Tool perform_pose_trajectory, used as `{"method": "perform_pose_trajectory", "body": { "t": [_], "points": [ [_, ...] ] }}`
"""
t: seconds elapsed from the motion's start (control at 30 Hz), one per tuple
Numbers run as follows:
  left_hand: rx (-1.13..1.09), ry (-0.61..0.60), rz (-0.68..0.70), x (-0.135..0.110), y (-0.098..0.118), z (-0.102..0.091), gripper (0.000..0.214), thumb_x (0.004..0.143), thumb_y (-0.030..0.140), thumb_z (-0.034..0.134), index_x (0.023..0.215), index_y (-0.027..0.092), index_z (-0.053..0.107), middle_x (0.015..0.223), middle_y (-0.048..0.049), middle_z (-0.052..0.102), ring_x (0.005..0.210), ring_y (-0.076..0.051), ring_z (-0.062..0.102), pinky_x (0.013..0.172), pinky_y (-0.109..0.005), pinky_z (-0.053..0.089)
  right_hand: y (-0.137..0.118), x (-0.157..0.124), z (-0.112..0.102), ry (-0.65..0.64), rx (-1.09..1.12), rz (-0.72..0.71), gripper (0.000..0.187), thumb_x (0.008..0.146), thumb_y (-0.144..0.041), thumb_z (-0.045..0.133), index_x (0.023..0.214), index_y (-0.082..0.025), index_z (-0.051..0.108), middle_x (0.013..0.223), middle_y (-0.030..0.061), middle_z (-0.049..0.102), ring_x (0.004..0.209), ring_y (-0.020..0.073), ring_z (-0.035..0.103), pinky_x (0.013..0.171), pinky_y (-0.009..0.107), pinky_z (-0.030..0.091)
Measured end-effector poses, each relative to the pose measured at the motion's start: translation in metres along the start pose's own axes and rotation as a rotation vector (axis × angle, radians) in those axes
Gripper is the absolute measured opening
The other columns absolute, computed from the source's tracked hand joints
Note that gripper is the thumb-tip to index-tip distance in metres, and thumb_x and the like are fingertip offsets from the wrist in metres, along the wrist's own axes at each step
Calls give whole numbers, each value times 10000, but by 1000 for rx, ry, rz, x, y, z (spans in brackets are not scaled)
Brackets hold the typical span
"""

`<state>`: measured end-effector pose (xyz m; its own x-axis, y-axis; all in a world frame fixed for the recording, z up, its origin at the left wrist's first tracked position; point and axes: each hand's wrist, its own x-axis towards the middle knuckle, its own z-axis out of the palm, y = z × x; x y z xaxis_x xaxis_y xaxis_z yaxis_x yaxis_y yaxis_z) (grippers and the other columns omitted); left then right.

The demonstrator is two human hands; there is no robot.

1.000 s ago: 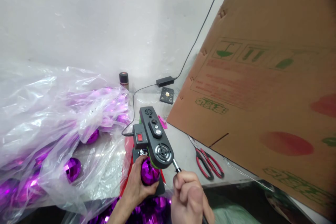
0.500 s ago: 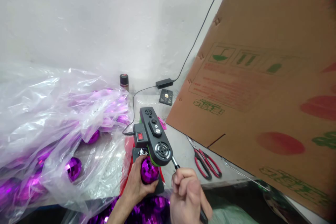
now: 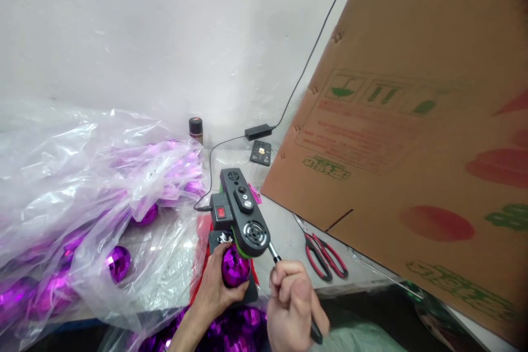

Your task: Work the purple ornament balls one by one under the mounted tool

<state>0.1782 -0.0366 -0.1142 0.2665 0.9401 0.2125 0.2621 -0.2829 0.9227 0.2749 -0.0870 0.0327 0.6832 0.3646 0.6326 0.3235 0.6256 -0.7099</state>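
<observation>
While hands [image 3: 216, 281] [image 3: 292, 302] full — purple ball [image 3: 236, 267] left, lever [image 3: 274, 252] right — carton edge [image 3: 310, 219] apart from both.

The left hand [image 3: 216, 278] and black machine [image 3: 256, 212] hide parts of a purple mirrored ball [image 3: 235, 268]. The right hand [image 3: 293, 305] covers the middle of a lever [image 3: 274, 253]. The cardboard box [image 3: 383, 187] runs off the top and right edges; its small red print [image 3: 350, 135] is unreadable.

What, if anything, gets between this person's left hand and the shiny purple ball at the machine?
Nothing visible: the left hand touches the purple ball directly, thumb and fingers against it. The black machine hides part of the ball's far side, so I can't tell what is there.
</observation>
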Motion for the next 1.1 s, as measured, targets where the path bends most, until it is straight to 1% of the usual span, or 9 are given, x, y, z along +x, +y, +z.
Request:
{"method": "perform_pose_trajectory", "body": {
  "t": [0.07, 0.17, 0.33, 0.43, 0.63, 0.8, 0.93, 1.0, 1.1],
  "points": [
    [-1, -12, 0, 0, 0, -1, 796, 650, 284, 822, 1388, 171, 546, 1347, -181, 709, 1245, -397, 693, 1091, -594, 551, 0, 0, -1, -20, -2, 18, 512, 1089, -305, 501, 587, -211, 470, 604, -38, 499, 496, 99, 475, 439, 249, 305],
    [-4, -19, 0, 0, 1, -2, 794, 655, 292, 824, 1391, 175, 549, 1334, -170, 718, 1230, -388, 702, 1083, -580, 560, -1, 0, -2, -5, 2, -8, 516, 1091, -319, 505, 587, -213, 464, 592, -45, 482, 501, 97, 472, 441, 249, 312],
    [7, -6, 7, 1, 4, -2, 776, 647, 278, 802, 1373, 161, 554, 1340, -184, 711, 1233, -399, 696, 1087, -602, 551, 1, -2, -2, -31, -18, 6, 519, 1100, -311, 483, 590, -213, 469, 614, -41, 516, 501, 92, 473, 442, 248, 325],
    [10, -11, 7, 1, 3, -2, 785, 655, 293, 802, 1383, 153, 544, 1347, -192, 705, 1237, -399, 692, 1087, -606, 548, 4, -3, -3, -25, -28, -15, 531, 1105, -320, 475, 586, -213, 464, 614, -43, 515, 495, 89, 465, 444, 246, 332],
    [32, 4, 2, 1, 2, 0, 775, 658, 294, 796, 1380, 159, 549, 1319, -172, 720, 1207, -384, 707, 1059, -578, 567, 14, -13, -7, -33, -15, -76, 517, 1109, -301, 465, 600, -209, 454, 618, -44, 490, 517, 97, 485, 465, 236, 358],
    [38, 17, 14, 1, 5, -1, 764, 656, 290, 801, 1372, 170, 562, 1314, -159, 725, 1210, -372, 708, 1063, -559, 569, 32, -28, -14, -46, -15, -103, 529, 1132, -331, 417, 619, -207, 448, 653, -37, 536, 559, 107, 525, 573, 265, 446],
    [24, 3, -5, 0, 6, -2, 750, 673, 309, 804, 1372, 174, 568, 1314, -159, 725, 1213, -371, 708, 1064, -561, 564, 48, -35, -25, -93, -25, -187, 519, 1115, -390, 468, 632, -207, 522, 709, -20, 634, 614, 124, 596, 674, 305, 509],
    [15, 0, -4, 0, 6, -3, 748, 675, 316, 806, 1371, 172, 572, 1333, -167, 719, 1230, -379, 701, 1080, -576, 552, 45, -31, -27, -122, -40, -179, 512, 1115, -377, 470, 637, -205, 533, 710, -19, 639, 604, 119, 588, 674, 304, 505],
    [7, -10, -5, 3, 6, -4, 763, 660, 294, 814, 1373, 162, 578, 1339, -176, 715, 1241, -393, 694, 1098, -603, 540, 23, -12, -22, -132, -45, -90, 477, 1118, -278, 446, 651, -202, 504, 679, -19, 585, 578, 109, 550, 556, 259, 421]
  ]
}}
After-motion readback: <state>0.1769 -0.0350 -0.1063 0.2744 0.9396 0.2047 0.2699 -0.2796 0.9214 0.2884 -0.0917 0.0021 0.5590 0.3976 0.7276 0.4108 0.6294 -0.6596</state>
